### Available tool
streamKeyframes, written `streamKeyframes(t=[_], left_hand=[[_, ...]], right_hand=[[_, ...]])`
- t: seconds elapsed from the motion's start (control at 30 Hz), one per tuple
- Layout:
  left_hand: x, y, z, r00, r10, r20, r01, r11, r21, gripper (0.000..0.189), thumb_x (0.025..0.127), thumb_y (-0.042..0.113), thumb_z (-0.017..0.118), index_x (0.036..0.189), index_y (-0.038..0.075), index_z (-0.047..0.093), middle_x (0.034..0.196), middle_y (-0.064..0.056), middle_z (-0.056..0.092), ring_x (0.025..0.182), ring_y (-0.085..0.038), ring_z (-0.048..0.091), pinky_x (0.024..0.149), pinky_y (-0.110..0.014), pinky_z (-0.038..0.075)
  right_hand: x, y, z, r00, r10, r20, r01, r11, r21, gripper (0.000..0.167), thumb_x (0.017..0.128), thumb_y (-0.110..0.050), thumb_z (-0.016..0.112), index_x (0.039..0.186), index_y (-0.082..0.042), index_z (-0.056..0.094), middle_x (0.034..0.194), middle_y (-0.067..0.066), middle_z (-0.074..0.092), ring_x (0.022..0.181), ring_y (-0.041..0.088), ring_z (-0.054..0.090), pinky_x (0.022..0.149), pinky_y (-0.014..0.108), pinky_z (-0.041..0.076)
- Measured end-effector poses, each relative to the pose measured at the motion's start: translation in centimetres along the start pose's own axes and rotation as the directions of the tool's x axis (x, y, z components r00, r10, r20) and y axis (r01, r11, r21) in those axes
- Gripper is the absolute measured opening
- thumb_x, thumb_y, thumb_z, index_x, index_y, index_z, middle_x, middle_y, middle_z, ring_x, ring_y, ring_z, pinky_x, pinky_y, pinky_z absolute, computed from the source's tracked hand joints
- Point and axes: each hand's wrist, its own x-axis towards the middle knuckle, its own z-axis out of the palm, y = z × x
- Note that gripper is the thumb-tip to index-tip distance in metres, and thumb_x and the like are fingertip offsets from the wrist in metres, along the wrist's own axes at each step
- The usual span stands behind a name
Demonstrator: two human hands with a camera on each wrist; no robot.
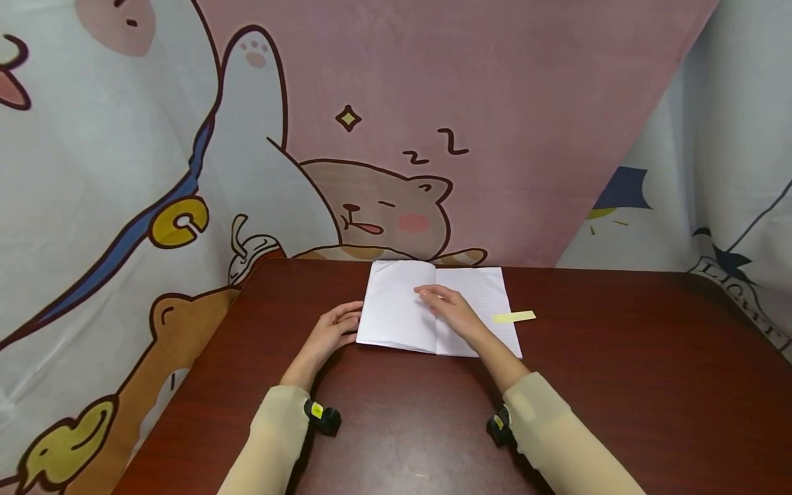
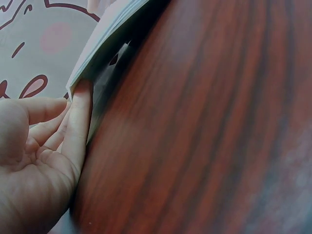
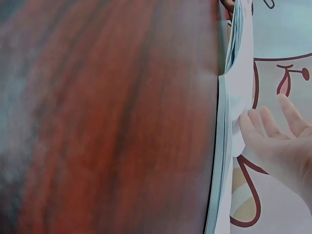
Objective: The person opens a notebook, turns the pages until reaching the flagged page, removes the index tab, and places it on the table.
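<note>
An open notebook (image 1: 399, 309) with white pages lies at the table's far edge; its right page shows faint ruled lines. A pale yellow paper strip (image 1: 524, 316) sticks out past the right page's edge. My left hand (image 1: 331, 333) holds the notebook's left edge, which stands raised off the table. In the left wrist view, fingers (image 2: 82, 105) reach beneath the edge and the thumb lies at its corner. Over the pages near the spine is my right hand (image 1: 458, 313), its fingers spread and loosely bent, gripping nothing.
The dark red-brown wooden table (image 1: 619, 385) extends around the notebook. Behind it hangs a cartoon-printed cloth (image 1: 526, 124), which also runs along the left and right sides. A black wrist camera (image 1: 324, 418) is strapped at the left sleeve, another camera (image 1: 498, 426) at the right.
</note>
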Motion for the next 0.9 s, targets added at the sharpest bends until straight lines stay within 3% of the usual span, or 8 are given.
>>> streamKeyframes(t=[0.23, 0.53, 0.77, 0.9], left_hand=[[-0.1, 0.1, 0.0, 1.0, -0.001, -0.005, 0.001, 1.0, 0.0, 0.042, 0.105, 0.007, 0.047, 0.147, 0.007, 0.047, 0.142, -0.023, 0.054, 0.105, -0.009, 0.062, 0.083, -0.023, 0.056], [-0.2, 0.5, 0.4, 1.0, -0.006, -0.029, 0.006, 1.0, 0.007, 0.042, 0.104, 0.006, 0.048, 0.146, 0.007, 0.048, 0.14, -0.022, 0.055, 0.103, -0.01, 0.064, 0.081, -0.023, 0.056], [-0.2, 0.7, 0.4, 0.999, -0.025, -0.031, 0.026, 0.998, 0.049, 0.042, 0.104, 0.007, 0.048, 0.146, 0.005, 0.048, 0.141, -0.024, 0.054, 0.111, -0.019, 0.063, 0.083, -0.026, 0.056], [-0.2, 1.0, 0.5, 0.998, -0.049, -0.029, 0.051, 0.995, 0.088, 0.042, 0.104, 0.007, 0.048, 0.146, 0.002, 0.047, 0.141, -0.025, 0.054, 0.111, -0.02, 0.063, 0.082, -0.027, 0.056]], right_hand=[[0.1, 0.2, 0.1, 1.0, 0.005, 0.024, -0.004, 1.0, -0.02, 0.043, 0.104, -0.028, 0.052, 0.135, 0.001, 0.059, 0.143, 0.017, 0.057, 0.131, 0.021, 0.05, 0.112, 0.041, 0.041], [0.1, 0.3, -0.1, 0.999, -0.025, 0.021, 0.027, 0.995, -0.097, 0.041, 0.101, -0.027, 0.057, 0.133, -0.001, 0.061, 0.139, 0.017, 0.06, 0.126, 0.03, 0.057, 0.105, 0.039, 0.043], [-0.1, -0.2, -0.6, 1.0, -0.025, 0.019, 0.026, 0.995, -0.094, 0.042, 0.1, -0.026, 0.06, 0.133, 0.0, 0.06, 0.14, 0.018, 0.06, 0.123, 0.03, 0.061, 0.098, 0.03, 0.046], [-0.2, -0.3, -1.1, 0.999, -0.044, 0.009, 0.044, 0.995, -0.091, 0.042, 0.1, -0.024, 0.061, 0.132, 0.002, 0.06, 0.139, 0.018, 0.06, 0.123, 0.029, 0.06, 0.1, 0.03, 0.044]])
